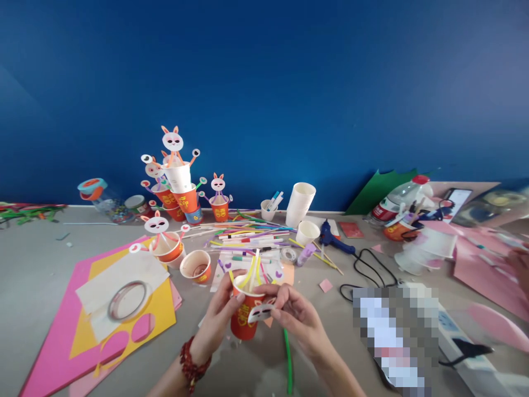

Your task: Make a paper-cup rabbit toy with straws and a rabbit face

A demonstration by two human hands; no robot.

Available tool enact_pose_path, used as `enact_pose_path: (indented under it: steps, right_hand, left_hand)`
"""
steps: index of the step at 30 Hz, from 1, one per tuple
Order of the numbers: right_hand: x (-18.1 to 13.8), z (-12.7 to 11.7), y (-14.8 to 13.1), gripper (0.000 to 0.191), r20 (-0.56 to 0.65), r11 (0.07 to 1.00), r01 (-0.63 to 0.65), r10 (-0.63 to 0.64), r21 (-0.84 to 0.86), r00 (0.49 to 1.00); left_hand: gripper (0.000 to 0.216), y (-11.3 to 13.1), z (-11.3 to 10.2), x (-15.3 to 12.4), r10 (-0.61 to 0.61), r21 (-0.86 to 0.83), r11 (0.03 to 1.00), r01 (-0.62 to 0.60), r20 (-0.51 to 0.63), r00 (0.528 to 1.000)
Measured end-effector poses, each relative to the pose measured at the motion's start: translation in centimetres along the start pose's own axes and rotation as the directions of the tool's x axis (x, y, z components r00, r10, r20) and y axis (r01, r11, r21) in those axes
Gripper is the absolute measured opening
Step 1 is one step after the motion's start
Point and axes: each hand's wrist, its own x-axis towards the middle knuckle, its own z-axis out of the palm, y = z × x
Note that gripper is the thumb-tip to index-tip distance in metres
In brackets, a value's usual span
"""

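Fingers of my left hand wrap around a red paper cup with yellow lettering, which stands or hovers low over the grey table. Yellow and white pipe cleaners rise out of the cup's mouth. My right hand pinches a white paper rabbit face with dark eyes by its edge, in front of the cup's right side. Under and behind the cup lies a white sheet bearing small purple hearts. A green pipe cleaner lies below my right hand.
Finished rabbit-faced cups stand stacked at the back left. A tape roll lies on coloured paper. Markers and pipe cleaners spread behind my hands. A blue glue gun trails a black cord rightward. Another person's hand is at far right.
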Motion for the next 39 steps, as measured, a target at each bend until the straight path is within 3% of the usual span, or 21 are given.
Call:
enact_pose_path:
  steps: [8,10,14,18,22,28,39]
  right_hand:
    - [-0.8,0.3,-2.1,0.015,-0.052,1.0,-0.017,0.017,-0.004,0.999]
    - [-0.4,0.0,-3.2,0.014,-0.131,0.997,0.041,-0.048,-0.061,0.99]
    - [1.5,-0.9,-5.3,0.019,-0.328,0.972,0.13,-0.19,-0.197,0.925]
    - [3.6,-1.2,-5.7,0.02,-0.251,0.979,-0.01,-0.042,-0.202,0.967]
    - [4.8,-0.9,-5.1,0.023,-0.262,0.991,-0.067,0.034,-0.117,0.964]
    - [5.4,-0.2,-4.5,0.024,-0.291,0.997,-0.076,0.076,0.01,0.954]
    - [5.7,-0.2,-3.2,0.024,-0.317,0.995,-0.049,0.019,-0.088,0.948]
  left_hand:
    - [0.042,0.7,0.6,-0.3,-0.036,-0.176,0.983,0.046,0.06,0.998]
    - [0.044,0.8,0.6,-0.3,-0.05,-0.204,0.977,0.061,0.058,0.997]
    - [0.046,0.9,0.8,-0.4,-0.072,-0.25,0.964,0.092,0.088,0.994]
    - [0.041,1.1,1.3,-0.5,-0.076,-0.263,0.958,0.109,0.134,0.988]
    - [0.04,1.4,1.5,-0.6,-0.067,-0.27,0.957,0.108,0.158,0.985]
    - [0.036,1.1,1.6,-0.5,-0.067,-0.292,0.95,0.112,0.158,0.985]
    - [0.04,1.0,1.8,-0.4,-0.099,-0.285,0.949,0.133,0.129,0.987]
